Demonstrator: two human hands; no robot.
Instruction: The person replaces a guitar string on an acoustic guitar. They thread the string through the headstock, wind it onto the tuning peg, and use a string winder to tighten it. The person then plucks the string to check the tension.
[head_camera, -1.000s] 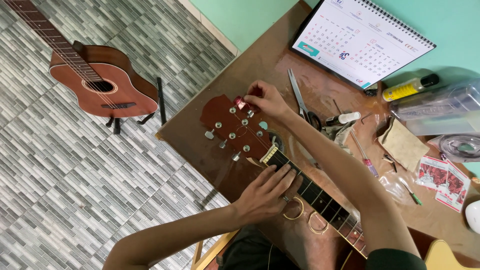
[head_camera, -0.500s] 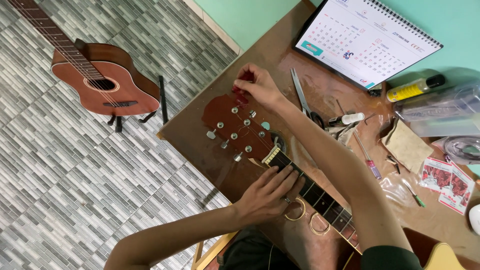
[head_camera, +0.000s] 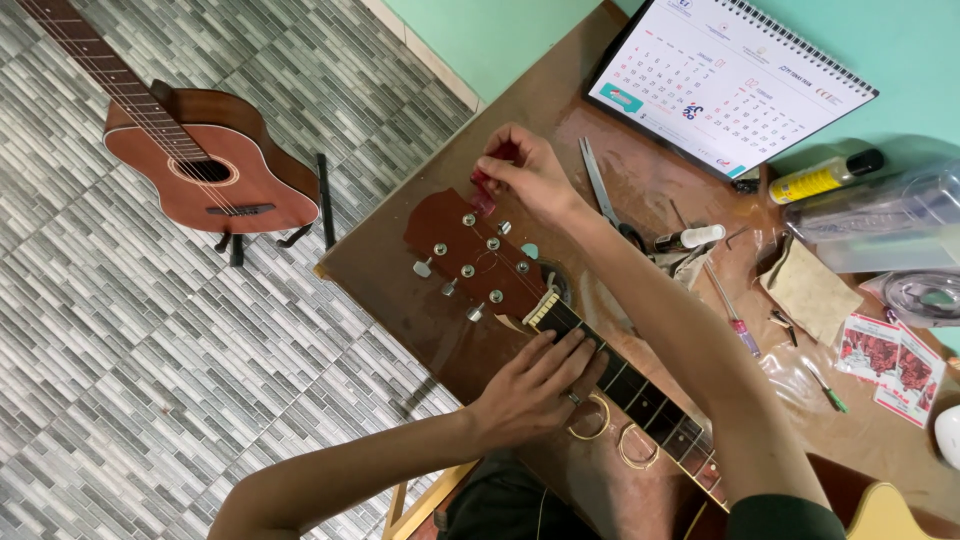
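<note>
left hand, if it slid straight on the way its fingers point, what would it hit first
The left hand lies on the guitar neck, fingers pointing across it. Going straight on, it would probably meet the right forearm first, though depth is unclear.

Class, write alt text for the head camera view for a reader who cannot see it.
A person's left hand presses the neck of a guitar lying on a brown table, while the right hand pinches a small red tool at the headstock. A second guitar stands on the tiled floor.
</note>
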